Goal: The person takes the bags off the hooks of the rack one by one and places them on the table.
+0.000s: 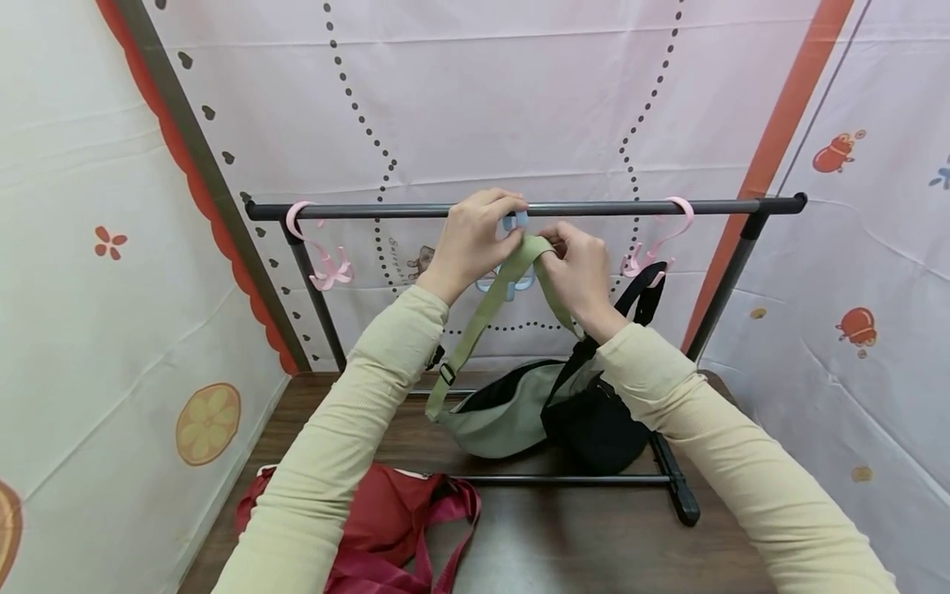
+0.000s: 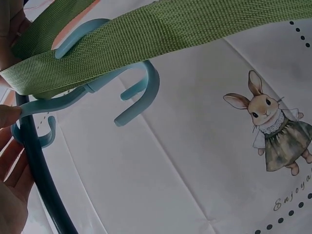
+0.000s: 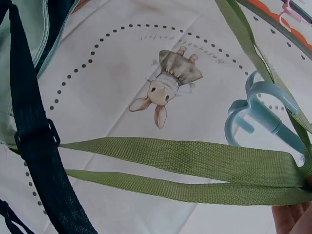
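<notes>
The green bag [image 1: 497, 425] is over the middle of the surface [image 1: 564, 536], toward the far edge. Its long way goes from side to side, with a tilt: the thin end points to the left edge and sits lower, and the other end goes up toward the right edge, partly behind a black strap [image 1: 641, 290]. I can't tell if its bottom touches anything.

Its green strap [image 1: 486, 309] goes up from the bag and bends over at the top like a pointy hill. A small black buckle [image 1: 447, 374] is low on the left part of the strap.

The right hand [image 1: 580, 268] pinches the strap near the top. The left hand [image 1: 472, 238] pinches a blue hook [image 1: 515, 220] up at the dark bar [image 1: 371, 211]. The strap crosses the blue hook's prongs, but I can't tell if it is caught on one.

To the right, a black bag [image 1: 594, 429] hangs from a pink hook [image 1: 689, 216]. Another pink hook [image 1: 334, 271] is on the bar's left part. A red bag [image 1: 389, 507] lies on the surface, near its left edge, closest to the person.
</notes>
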A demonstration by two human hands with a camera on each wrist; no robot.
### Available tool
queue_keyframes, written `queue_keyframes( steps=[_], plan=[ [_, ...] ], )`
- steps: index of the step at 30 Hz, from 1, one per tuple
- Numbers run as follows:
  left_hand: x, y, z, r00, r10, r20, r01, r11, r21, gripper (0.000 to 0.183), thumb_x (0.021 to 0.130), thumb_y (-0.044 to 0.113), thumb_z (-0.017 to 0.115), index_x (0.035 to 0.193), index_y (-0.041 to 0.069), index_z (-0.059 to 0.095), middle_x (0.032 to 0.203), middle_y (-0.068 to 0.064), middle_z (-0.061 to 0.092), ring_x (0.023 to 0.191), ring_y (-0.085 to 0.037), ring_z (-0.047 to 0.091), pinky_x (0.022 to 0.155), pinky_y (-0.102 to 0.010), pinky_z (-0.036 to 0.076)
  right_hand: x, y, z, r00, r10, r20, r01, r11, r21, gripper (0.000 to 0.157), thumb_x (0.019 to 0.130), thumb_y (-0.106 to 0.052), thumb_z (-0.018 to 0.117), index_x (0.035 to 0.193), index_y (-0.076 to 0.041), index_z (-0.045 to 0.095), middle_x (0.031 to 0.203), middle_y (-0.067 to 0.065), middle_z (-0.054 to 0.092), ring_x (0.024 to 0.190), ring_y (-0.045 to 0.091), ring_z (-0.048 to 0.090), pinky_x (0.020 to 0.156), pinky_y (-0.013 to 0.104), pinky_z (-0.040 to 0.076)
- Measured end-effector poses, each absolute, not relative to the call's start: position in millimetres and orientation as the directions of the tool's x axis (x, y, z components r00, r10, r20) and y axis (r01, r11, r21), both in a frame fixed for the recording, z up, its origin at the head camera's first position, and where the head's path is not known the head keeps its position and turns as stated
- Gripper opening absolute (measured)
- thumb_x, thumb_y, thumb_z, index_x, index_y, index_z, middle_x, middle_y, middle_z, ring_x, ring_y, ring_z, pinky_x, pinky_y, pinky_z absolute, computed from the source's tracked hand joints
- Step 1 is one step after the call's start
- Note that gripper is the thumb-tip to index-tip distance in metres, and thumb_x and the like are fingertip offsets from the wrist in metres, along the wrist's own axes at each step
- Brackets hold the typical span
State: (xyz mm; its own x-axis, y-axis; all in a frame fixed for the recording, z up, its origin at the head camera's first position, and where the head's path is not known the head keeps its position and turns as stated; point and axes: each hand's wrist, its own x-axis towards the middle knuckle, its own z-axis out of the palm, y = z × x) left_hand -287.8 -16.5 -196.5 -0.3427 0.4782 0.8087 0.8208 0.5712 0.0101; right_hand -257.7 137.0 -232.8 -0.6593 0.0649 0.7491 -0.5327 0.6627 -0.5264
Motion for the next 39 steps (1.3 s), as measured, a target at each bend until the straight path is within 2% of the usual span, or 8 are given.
queue_keyframes(
  steps=[7, 14, 23, 26, 33, 39],
  plan=[
    [-287.1, -16.8, -195.2, -0.349, 0.482, 0.804, 0.821, 0.571, 0.014, 0.022, 0.078, 0.009, 0.066, 0.098, 0.002, 0.067, 0.104, -0.007, 0.065, 0.098, -0.02, 0.059, 0.087, -0.025, 0.045, -250.9, 135.4, -235.9, -0.626, 0.065, 0.777, -0.573, 0.637, -0.515, 0.016, 0.079, 0.001, 0.055, 0.089, 0.002, 0.068, 0.08, 0.011, 0.068, 0.067, 0.02, 0.063, 0.06, 0.028, 0.048],
    [-287.0, -16.6, -193.5, -0.365, 0.478, 0.799, 0.811, 0.585, 0.021, 0.022, 0.079, 0.011, 0.066, 0.099, 0.003, 0.068, 0.105, -0.007, 0.066, 0.099, -0.02, 0.059, 0.087, -0.026, 0.045, -247.2, 130.3, -232.8, -0.605, 0.02, 0.796, -0.606, 0.637, -0.476, 0.016, 0.079, -0.001, 0.056, 0.088, 0.0, 0.068, 0.079, 0.01, 0.069, 0.066, 0.018, 0.063, 0.062, 0.028, 0.049],
    [-283.3, -16.4, -189.4, -0.399, 0.474, 0.785, 0.801, 0.596, 0.047, 0.019, 0.081, 0.012, 0.065, 0.098, 0.004, 0.069, 0.103, -0.006, 0.066, 0.098, -0.019, 0.06, 0.086, -0.026, 0.045, -247.2, 122.2, -235.2, -0.622, -0.018, 0.783, -0.6, 0.653, -0.462, 0.017, 0.078, -0.003, 0.055, 0.088, -0.004, 0.069, 0.076, 0.007, 0.069, 0.064, 0.015, 0.061, 0.061, 0.028, 0.048],
    [-283.0, -16.2, -188.6, -0.407, 0.473, 0.782, 0.801, 0.596, 0.056, 0.018, 0.081, 0.011, 0.065, 0.097, 0.004, 0.07, 0.102, -0.005, 0.067, 0.097, -0.019, 0.06, 0.085, -0.026, 0.046, -247.9, 117.4, -238.5, -0.627, -0.032, 0.779, -0.595, 0.664, -0.452, 0.016, 0.079, -0.006, 0.055, 0.088, -0.006, 0.069, 0.074, 0.004, 0.068, 0.062, 0.012, 0.059, 0.058, 0.026, 0.046],
    [-283.3, -15.1, -190.3, -0.409, 0.466, 0.785, 0.803, 0.592, 0.068, 0.018, 0.081, 0.009, 0.064, 0.097, 0.004, 0.07, 0.102, -0.004, 0.067, 0.099, -0.018, 0.06, 0.085, -0.027, 0.046, -245.9, 111.4, -244.1, -0.59, -0.081, 0.803, -0.627, 0.673, -0.392, 0.017, 0.077, -0.003, 0.054, 0.083, -0.007, 0.069, 0.067, 0.002, 0.063, 0.055, 0.012, 0.052, 0.053, 0.025, 0.04],
    [-282.5, -14.6, -192.6, -0.455, 0.42, 0.785, 0.793, 0.592, 0.143, 0.021, 0.083, 0.011, 0.062, 0.101, 0.005, 0.069, 0.114, -0.006, 0.062, 0.108, -0.018, 0.056, 0.089, -0.028, 0.044, -239.3, 116.0, -241.2, -0.595, -0.061, 0.801, -0.63, 0.655, -0.418, 0.022, 0.075, 0.0, 0.054, 0.089, -0.005, 0.07, 0.072, 0.005, 0.067, 0.06, 0.014, 0.057, 0.056, 0.027, 0.044]
  ],
)
